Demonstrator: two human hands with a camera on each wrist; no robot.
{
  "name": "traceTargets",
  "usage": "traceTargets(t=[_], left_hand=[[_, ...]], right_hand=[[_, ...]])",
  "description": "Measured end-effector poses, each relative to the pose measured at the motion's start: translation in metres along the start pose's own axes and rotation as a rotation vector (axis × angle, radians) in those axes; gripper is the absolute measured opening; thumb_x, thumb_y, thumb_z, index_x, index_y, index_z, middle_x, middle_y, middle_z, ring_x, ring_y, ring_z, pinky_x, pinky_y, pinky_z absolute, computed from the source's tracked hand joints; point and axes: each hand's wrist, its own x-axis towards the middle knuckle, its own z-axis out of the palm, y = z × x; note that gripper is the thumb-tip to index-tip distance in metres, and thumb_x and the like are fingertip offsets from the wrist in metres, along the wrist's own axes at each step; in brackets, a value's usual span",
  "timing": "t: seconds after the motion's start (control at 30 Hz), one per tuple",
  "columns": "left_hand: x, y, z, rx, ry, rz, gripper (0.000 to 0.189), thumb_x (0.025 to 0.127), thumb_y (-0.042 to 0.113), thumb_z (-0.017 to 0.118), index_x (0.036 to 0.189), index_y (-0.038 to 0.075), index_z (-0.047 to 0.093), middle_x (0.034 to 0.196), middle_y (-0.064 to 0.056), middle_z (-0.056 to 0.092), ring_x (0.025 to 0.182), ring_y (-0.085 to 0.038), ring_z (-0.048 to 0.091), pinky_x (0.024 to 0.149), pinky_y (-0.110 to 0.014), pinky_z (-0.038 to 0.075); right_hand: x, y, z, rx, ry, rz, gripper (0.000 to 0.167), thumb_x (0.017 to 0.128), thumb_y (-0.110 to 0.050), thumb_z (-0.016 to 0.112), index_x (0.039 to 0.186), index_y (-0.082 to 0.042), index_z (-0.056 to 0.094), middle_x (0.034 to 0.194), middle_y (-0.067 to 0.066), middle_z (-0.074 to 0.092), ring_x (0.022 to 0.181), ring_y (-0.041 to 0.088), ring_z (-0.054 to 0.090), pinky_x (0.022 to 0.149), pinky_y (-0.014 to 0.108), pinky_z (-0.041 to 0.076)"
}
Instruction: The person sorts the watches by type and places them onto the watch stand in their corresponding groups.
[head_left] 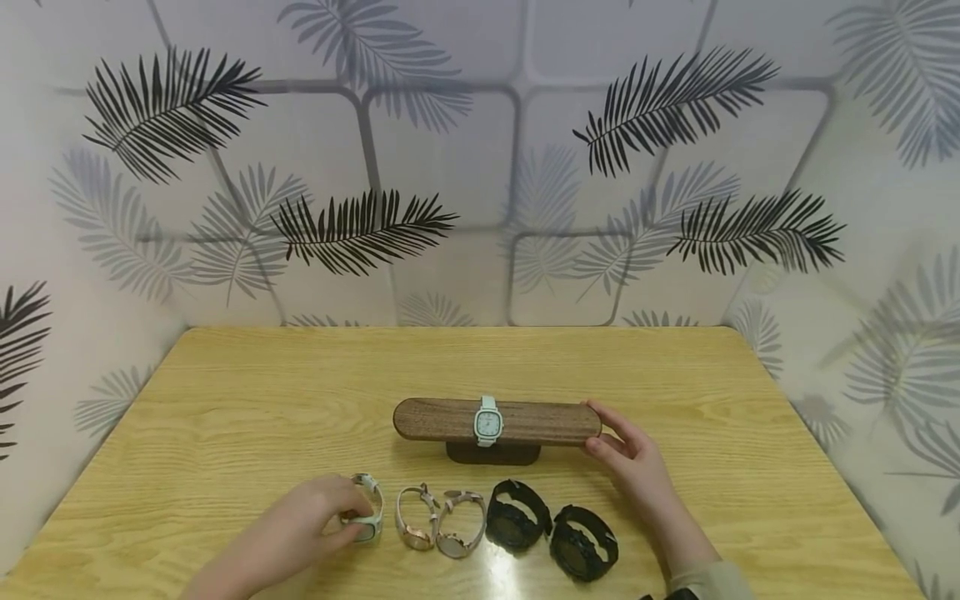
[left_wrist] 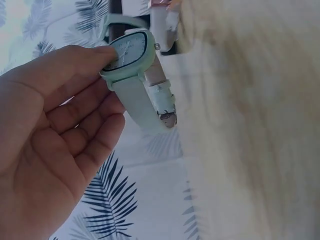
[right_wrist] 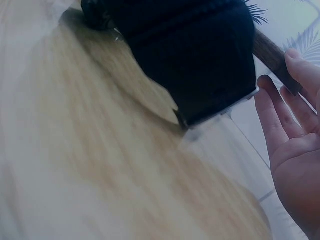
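My left hand (head_left: 311, 521) pinches a mint-green wristwatch (head_left: 367, 528) by its case. In the left wrist view, thumb and fingertips lie on the square case, and the buckled strap (left_wrist: 137, 102) hangs clear of the palm. At the centre stands a dark wooden watch stand (head_left: 438, 419), a rounded bar on a short base. A second mint-green wristwatch (head_left: 488, 423) is strapped round the bar. My right hand (head_left: 637, 467) grips the bar's right end, fingers at its upper edge and thumb at its lower edge.
Two wristwatches with pale straps, one rose-gold (head_left: 415, 533) and one beside it (head_left: 454, 543), stand in front of the stand. To their right are two black wristwatches (head_left: 517, 525) (head_left: 581, 554). A leaf-patterned backdrop (head_left: 480, 275) rises behind the wooden table (head_left: 285, 375).
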Motion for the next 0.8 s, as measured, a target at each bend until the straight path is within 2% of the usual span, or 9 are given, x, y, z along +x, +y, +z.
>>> traceTargets(t=[0.1, 0.2, 0.37, 0.57, 0.8], left_hand=[[0.000, 0.000, -0.009, -0.005, 0.053, -0.038, 0.013, 0.082, 0.010, 0.075, 0.090, 0.019, 0.071, 0.086, 0.017, 0.061, 0.078, 0.001, 0.054, 0.065, -0.024, 0.054], [0.001, -0.001, -0.016, 0.018, 0.145, -0.033, 0.016, 0.082, 0.008, 0.075, 0.091, 0.020, 0.069, 0.086, 0.017, 0.059, 0.078, 0.000, 0.054, 0.066, -0.025, 0.054], [0.009, 0.000, -0.023, -0.013, 0.263, -0.057, 0.018, 0.082, 0.006, 0.075, 0.094, 0.019, 0.069, 0.085, 0.016, 0.060, 0.078, -0.001, 0.054, 0.067, -0.025, 0.053], [0.024, 0.003, -0.026, -0.019, 0.374, -0.128, 0.019, 0.082, 0.004, 0.074, 0.096, 0.015, 0.071, 0.087, 0.015, 0.062, 0.078, -0.003, 0.056, 0.066, -0.025, 0.052], [0.042, 0.002, -0.025, -0.061, 0.472, -0.241, 0.014, 0.085, 0.010, 0.073, 0.099, 0.012, 0.072, 0.086, 0.009, 0.065, 0.079, -0.008, 0.058, 0.066, -0.029, 0.050]], right_hand=[[0.000, 0.000, 0.000, 0.002, -0.003, -0.005, 0.052, 0.092, 0.001, 0.059, 0.141, 0.000, 0.042, 0.140, 0.002, 0.047, 0.111, 0.017, 0.060, 0.093, 0.032, 0.050], [-0.001, 0.001, 0.000, 0.009, -0.003, -0.010, 0.052, 0.092, 0.002, 0.059, 0.141, 0.001, 0.042, 0.140, 0.003, 0.047, 0.111, 0.017, 0.060, 0.093, 0.033, 0.050], [0.000, 0.001, -0.001, 0.018, -0.009, -0.016, 0.052, 0.093, 0.002, 0.059, 0.142, 0.001, 0.041, 0.143, 0.008, 0.044, 0.112, 0.018, 0.059, 0.094, 0.033, 0.050], [0.000, 0.000, -0.001, 0.022, -0.005, -0.011, 0.052, 0.092, 0.003, 0.059, 0.142, 0.001, 0.041, 0.142, 0.006, 0.045, 0.112, 0.017, 0.060, 0.093, 0.033, 0.050], [-0.001, 0.000, -0.001, 0.010, 0.005, -0.006, 0.052, 0.092, 0.002, 0.060, 0.141, 0.001, 0.042, 0.141, 0.003, 0.046, 0.111, 0.017, 0.060, 0.093, 0.033, 0.050]])
